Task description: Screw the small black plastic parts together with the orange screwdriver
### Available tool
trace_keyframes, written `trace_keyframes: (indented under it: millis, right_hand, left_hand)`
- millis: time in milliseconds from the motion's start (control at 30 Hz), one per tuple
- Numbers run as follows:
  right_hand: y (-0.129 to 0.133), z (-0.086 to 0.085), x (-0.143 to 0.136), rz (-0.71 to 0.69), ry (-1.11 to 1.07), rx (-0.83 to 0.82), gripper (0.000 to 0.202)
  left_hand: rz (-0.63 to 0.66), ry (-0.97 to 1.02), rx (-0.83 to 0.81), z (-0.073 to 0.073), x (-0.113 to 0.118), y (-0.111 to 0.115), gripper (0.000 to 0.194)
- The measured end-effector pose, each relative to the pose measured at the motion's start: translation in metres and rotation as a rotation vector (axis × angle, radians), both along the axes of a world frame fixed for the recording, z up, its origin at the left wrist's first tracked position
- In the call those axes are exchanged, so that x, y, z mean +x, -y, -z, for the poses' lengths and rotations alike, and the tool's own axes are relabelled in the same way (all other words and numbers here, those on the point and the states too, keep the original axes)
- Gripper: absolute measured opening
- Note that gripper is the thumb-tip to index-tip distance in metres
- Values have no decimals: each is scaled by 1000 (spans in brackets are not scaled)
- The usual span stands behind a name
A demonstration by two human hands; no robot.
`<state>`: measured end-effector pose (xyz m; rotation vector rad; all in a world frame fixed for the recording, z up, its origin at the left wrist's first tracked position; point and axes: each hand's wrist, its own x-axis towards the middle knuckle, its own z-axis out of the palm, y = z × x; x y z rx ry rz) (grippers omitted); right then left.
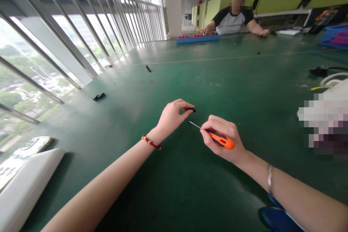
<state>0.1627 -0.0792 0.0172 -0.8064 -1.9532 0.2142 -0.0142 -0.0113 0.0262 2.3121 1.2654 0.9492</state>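
"Small black part [191, 109], where?"

"Over the green table [168, 79]; can't tell if it touches. Left hand [172, 115] has it in a narrow thumb-and-finger pinch, one end poking out."

"Tool?"

"Screwdriver [223, 140], orange-and-black handle. Right hand [227, 134] grips it snugly, fingers well forward near the shaft. Tip's just short of the part, apart from it."

"Doing it well?"

"My call: brace the pinched part on the table, line the shaft up square, then press lightly before any turning. Fingertips out of the tip's path; a slip would likely hit them."

"Around?"

"Black piece [99, 96] off left, smaller black bit [148, 68] farther out. Blue tray [198, 39] at the far side, near a co-worker [233, 20]."
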Motion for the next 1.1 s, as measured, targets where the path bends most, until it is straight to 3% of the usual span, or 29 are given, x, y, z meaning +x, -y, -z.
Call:
trace_keyframes:
  millis: [167, 433, 1100]
  right_hand:
    - [0, -1, 0, -12, 12, -6, 12]
    - [0, -1, 0, -10, 8, -4, 12]
    - [0, 0, -1, -11, 3, -29, 11]
  left_hand:
    - [-3, -4, -57, 11, 3, -5, 17]
    - [11, 94, -130, 13, 1, -10, 15]
    - [-85, 45, -114, -6, 0, -15, 15]
